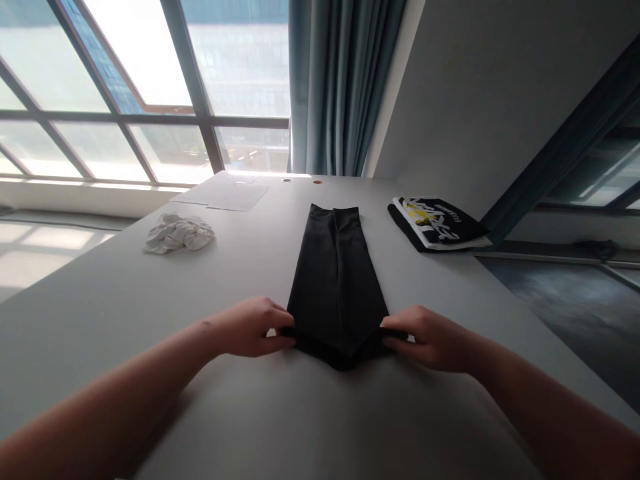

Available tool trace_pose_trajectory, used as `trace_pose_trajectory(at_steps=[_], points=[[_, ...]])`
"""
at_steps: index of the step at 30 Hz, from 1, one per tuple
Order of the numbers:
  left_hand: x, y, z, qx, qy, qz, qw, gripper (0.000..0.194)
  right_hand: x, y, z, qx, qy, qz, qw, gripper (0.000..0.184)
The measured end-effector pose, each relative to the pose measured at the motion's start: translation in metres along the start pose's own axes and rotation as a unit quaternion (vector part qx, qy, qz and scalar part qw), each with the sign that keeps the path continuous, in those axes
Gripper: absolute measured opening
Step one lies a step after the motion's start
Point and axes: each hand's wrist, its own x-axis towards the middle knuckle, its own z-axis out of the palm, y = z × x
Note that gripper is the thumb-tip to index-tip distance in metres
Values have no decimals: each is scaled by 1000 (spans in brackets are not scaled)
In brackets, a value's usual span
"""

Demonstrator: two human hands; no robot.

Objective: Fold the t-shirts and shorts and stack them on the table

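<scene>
Black garment [320, 280] lies lengthwise on the table [240, 267], narrow and mostly flat. Your left hand [257, 327] and right hand [425, 337] each pinch a near corner; that edge isn't yet flat. Folded stack [463, 220], right: looks finished. White cloth [180, 233], left: crumpled, untouched.

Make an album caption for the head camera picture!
Left hand and right hand grip the near end of a long black cloth on a white table.
</scene>
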Motion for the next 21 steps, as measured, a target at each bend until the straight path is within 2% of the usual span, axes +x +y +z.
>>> trace_pose_trajectory(at_steps=[3, 5, 6, 8, 10, 12, 14, 17, 19, 21], points=[[-2, 19, -1, -147, -88, 30, 985, 21, -7, -11, -13, 119, -136, 17, 983, 35], [-3, 25, -1, -216, -121, 43, 968, 25, -10, -13, -17, 192, -167, 30, 966, 42], [-3, 25, -1, -234, -117, 39, 964, 28, -11, -12, -18, 221, -152, 43, 962, 46], [-3, 19, 2, -237, -68, 1, 969, 34, -11, -6, -16, 260, -68, 87, 959, 51], [-2, 6, 7, -206, 5, -68, 976, 36, -7, 2, -11, 272, 33, 145, 951, 53], [1, -8, 12, -156, 56, -139, 976, 34, -1, 10, -5, 259, 85, 193, 943, 51], [4, -19, 16, -97, 69, -192, 974, 28, 6, 15, 1, 207, 94, 223, 948, 47], [8, -22, 15, -11, 37, -234, 971, 25, 12, 18, 6, 74, 78, 248, 963, 37], [9, -17, 12, 24, 1, -238, 971, 31, 13, 19, 6, 15, 63, 250, 966, 33], [7, -10, 9, 49, -11, -218, 975, 41, 13, 18, 6, 2, 49, 246, 968, 35]])
